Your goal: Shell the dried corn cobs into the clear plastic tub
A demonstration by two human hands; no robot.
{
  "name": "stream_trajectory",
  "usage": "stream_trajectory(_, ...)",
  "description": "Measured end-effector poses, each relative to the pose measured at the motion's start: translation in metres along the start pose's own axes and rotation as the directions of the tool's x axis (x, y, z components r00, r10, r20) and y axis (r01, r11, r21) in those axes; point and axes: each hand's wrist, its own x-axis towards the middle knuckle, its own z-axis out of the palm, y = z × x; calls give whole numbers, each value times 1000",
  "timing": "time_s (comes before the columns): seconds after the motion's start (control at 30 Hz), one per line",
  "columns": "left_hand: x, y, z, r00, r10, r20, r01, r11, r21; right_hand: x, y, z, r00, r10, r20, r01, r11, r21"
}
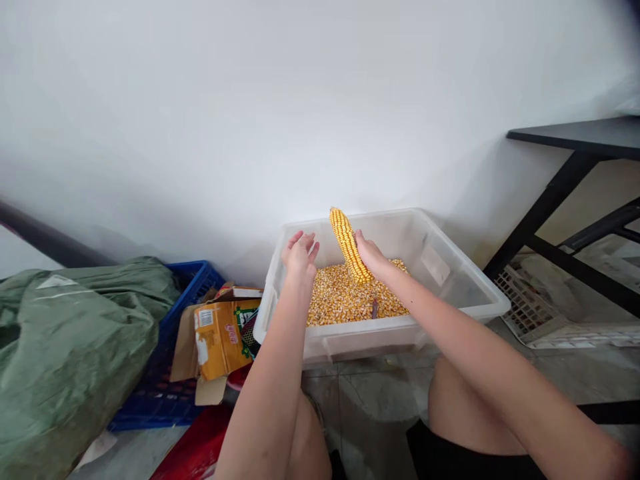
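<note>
Some open room separates left hand (301,255) from edge of corn cob (348,247).

Kernels (333,303) are lying in the tub (370,335), the cob (345,240) slanting over them in the right hand (370,253), left hand (301,253) hovering to its left! Behind, the wall (310,100) is rising; leftward, carton (227,340), then crate (150,403), are sitting; rightward, a table (585,135) is standing.

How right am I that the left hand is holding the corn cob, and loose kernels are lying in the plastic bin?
Wrong hand: the head view shows the right hand holding the corn cob, not the left hand. Loose kernels are lying in the plastic bin.
</note>
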Motion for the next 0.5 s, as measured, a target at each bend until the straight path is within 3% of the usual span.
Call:
stream_trajectory(0.23, -7, 7, -8, 984, 66, 163, -74, 996, 43, 1, 2, 0, 998, -53, 23, 50, 992, 116)
stream_trajectory(0.5, -11, 6, -14, 955, 128, 269, -183, 964, 192, -5, -7, 1, 999, -27, 33, 24, 996, 82)
